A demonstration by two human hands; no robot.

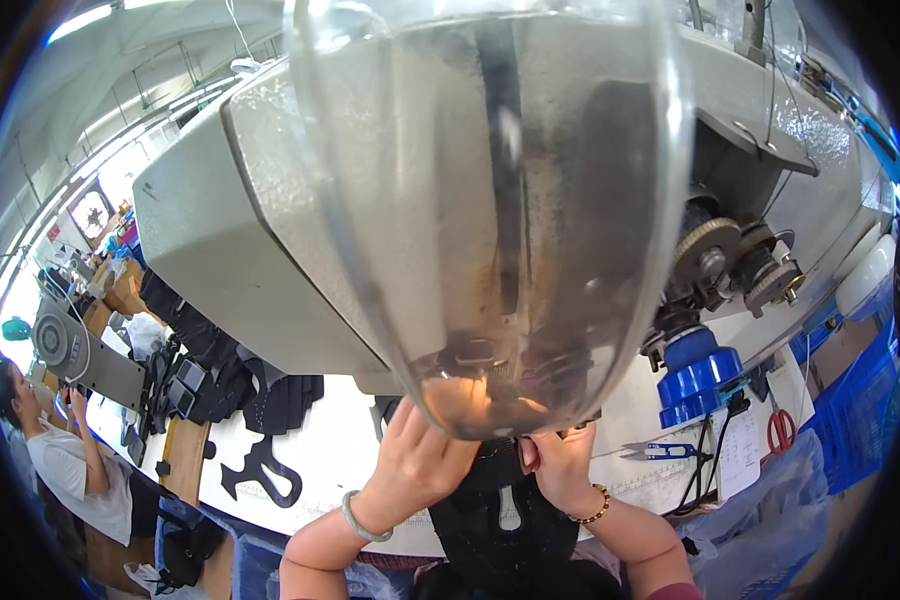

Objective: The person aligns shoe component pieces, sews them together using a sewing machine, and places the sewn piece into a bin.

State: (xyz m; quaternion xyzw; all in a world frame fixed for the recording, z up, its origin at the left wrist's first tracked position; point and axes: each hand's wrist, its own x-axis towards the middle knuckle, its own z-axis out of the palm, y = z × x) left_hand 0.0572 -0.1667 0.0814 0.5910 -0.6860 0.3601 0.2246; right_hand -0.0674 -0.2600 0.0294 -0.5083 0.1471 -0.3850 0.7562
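Observation:
Both my hands are at a black cut fabric piece (500, 500), which hangs over the table's near edge and has a U-shaped cutout. My left hand (415, 465), with a pale bangle at the wrist, has its fingers bent together at the piece's left side. Its fingertips are partly blurred behind a clear curved shield (500, 220). On the other side my right hand (562, 468), wearing a beaded bracelet, is closed with the thumb against curled fingers at the piece's edge. Above looms a large pale sewing machine (220, 220); its needle area is hidden.
More black cut pieces (275, 405) lie left on the white table (360, 400), one loose piece (260, 475) nearer. At right are thread snips (660, 452), red-handled scissors (780, 428), a blue thread cone (698, 385) and blue crates (850, 400). A person (80, 470) sits far left.

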